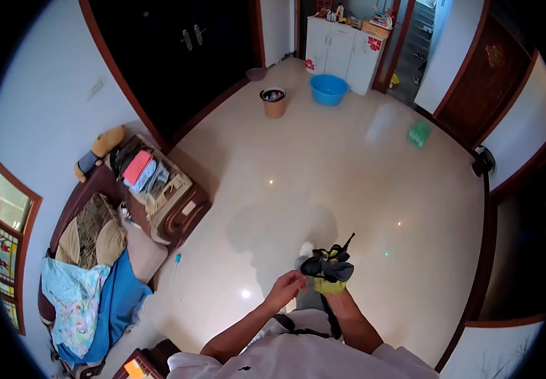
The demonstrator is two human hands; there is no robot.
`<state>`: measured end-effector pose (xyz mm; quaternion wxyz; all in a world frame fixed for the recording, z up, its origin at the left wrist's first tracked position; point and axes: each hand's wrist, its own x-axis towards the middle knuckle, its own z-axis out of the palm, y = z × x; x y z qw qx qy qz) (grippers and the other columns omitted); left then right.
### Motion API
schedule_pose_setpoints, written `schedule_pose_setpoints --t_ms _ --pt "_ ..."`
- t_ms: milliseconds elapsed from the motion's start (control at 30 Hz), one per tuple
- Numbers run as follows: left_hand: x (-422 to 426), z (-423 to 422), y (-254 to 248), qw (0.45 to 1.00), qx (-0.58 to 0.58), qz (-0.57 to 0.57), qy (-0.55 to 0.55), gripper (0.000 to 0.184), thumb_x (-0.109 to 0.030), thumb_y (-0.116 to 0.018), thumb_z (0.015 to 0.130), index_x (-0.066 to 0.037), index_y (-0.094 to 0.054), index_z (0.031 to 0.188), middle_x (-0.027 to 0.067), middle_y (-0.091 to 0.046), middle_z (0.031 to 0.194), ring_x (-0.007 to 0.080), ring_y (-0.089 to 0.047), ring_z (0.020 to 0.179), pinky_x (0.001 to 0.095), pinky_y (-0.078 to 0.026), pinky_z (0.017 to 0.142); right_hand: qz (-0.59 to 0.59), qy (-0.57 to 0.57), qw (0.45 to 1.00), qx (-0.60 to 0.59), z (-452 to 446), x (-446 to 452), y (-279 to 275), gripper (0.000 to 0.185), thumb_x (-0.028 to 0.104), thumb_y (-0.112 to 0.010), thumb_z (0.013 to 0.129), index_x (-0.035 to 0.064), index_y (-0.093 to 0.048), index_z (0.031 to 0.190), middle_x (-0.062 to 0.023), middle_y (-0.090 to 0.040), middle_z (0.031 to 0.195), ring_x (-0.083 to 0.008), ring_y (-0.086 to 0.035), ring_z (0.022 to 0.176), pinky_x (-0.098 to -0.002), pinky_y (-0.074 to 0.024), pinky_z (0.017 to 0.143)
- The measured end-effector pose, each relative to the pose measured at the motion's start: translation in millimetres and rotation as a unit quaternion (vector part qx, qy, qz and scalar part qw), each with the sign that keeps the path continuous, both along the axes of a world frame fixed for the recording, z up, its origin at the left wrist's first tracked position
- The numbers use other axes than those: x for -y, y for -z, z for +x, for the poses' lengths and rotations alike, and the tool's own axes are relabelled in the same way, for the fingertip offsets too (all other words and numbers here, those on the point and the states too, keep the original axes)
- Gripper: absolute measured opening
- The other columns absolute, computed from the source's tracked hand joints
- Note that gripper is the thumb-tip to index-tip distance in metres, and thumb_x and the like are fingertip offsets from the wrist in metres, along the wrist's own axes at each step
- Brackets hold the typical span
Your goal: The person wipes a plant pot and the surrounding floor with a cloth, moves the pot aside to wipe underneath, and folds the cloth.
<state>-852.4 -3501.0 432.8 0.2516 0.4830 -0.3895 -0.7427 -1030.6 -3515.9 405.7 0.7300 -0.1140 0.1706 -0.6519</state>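
Observation:
A bundle of black, grey and yellow fabric [330, 268] is held up in front of my body, with a thin black strap or stick poking out at its upper right. Beneath it is my right hand [341, 297], mostly covered by the yellow part, so its fingers are hidden. My left hand [289, 287] is at the left edge of the bundle, fingers curled and pinched together close to the black part. What lies between those fingertips is too small to make out.
A sofa [143, 252] with folded clothes [140, 169], cushions and blankets stands at left. Farther off are a bin [273, 108], a blue basin [328, 91] and a white cabinet [339, 54]. Green plastic [419, 134] lies on the tiled floor [323, 164] at right.

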Motion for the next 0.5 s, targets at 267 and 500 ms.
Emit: schedule_pose_setpoints --t_ms 267,500 --pt "272 -68 -24 0.994 -0.037 -0.064 -0.085 0.015 -0.022 -0.064 0.101 -0.008 -0.059 0.107 0.0023 -0.067 0.093 0.0100 -0.059 0.071 0.0269 -0.047 0.063 -0.077 -0.143 0.982 0.099 -48 295 -22 0.026 0.026 -0.065 0.094 0.0082 -0.060 0.112 -0.0083 -0.063 0.098 -0.0237 -0.059 0.093 -0.0373 -0.0501 0.081" --pt "476 -44 -75 0.986 -0.033 -0.120 -0.114 0.019 -0.021 -0.064 0.102 -0.008 -0.061 0.116 0.0028 -0.069 0.096 0.0103 -0.060 0.076 0.0248 -0.049 0.070 -0.065 -0.090 0.993 -0.044 -58 508 41 0.023 0.028 -0.065 0.095 0.0130 -0.059 0.112 -0.0032 -0.061 0.100 -0.0189 -0.057 0.093 -0.0364 -0.0477 0.087"
